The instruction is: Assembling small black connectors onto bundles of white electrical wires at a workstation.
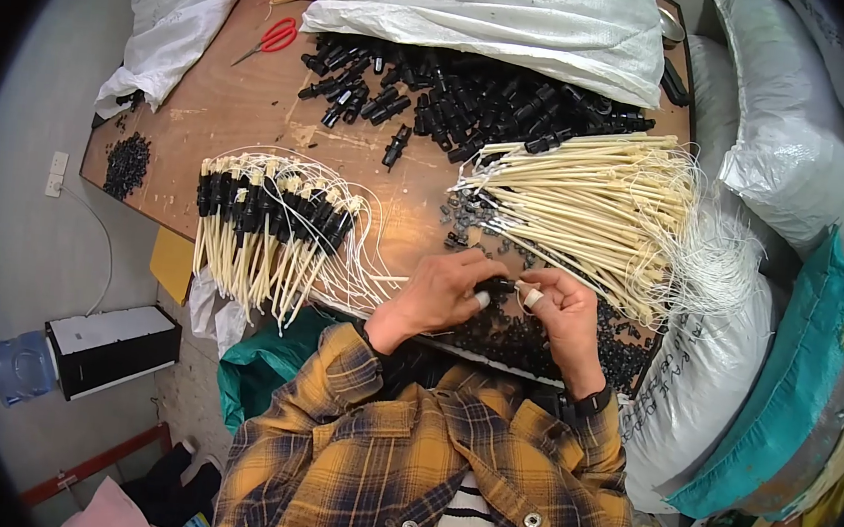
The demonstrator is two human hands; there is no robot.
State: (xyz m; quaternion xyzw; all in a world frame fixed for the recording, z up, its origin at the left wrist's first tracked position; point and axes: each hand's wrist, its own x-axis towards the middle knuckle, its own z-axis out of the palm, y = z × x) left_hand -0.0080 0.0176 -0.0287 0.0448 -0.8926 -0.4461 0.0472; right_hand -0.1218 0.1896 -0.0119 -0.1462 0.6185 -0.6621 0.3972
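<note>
While the left hand pinches a black fitting above the table, near its front edge, the right hand meets the other end; whether it grips, I cannot tell from my remote post. The hands nearly touch. Should the pinch slacken, I judge the fitting could drop and scatter the black bits below. Wires trailing from the left bundle lie near the left wrist; a leftward sweep might snag them and drag tubes askew
</note>
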